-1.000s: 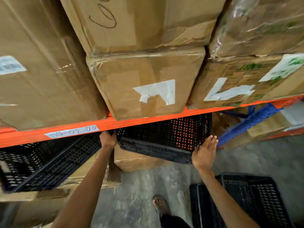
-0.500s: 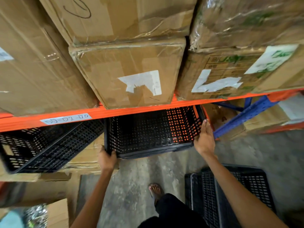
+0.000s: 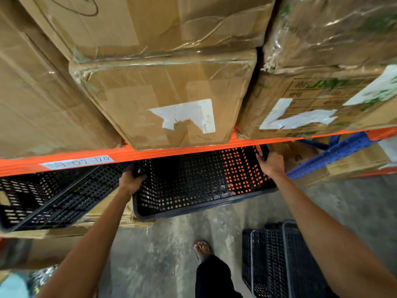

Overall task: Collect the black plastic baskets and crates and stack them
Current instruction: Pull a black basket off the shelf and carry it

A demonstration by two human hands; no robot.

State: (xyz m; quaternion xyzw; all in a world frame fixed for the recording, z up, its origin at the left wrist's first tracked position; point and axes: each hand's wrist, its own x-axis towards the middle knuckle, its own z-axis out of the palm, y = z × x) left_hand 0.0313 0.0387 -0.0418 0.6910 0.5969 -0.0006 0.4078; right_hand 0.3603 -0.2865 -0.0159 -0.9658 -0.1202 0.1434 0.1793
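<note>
We find both hands closed on one black perforated crate (image 3: 199,181), which sits tilted under the orange shelf beam (image 3: 150,152), its open mouth turned toward us. The left hand (image 3: 130,181) is wrapped over the crate's left rim; the right hand (image 3: 271,163) is curled round its far right corner, close under the beam. The crate lies between the two hands, partly out past the shelf front.

Risks we note:
- The right knuckles are just below the beam. In our judgement, lifting the crate before it clears could pinch them against the steel.
- A second black crate (image 3: 49,198) lies just left of the left hand, touching or nearly touching the held one. Drawing out at an angle may drag it off its cardboard support.
- The taped carton (image 3: 171,100) overhangs the beam directly above both hands; a knock upward could disturb it.
- The stacked crates on the floor (image 3: 279,261) stand below the right forearm, and a sandalled foot (image 3: 203,249) is below and between the hands. A slipped grip would drop the crate toward that foot.
</note>
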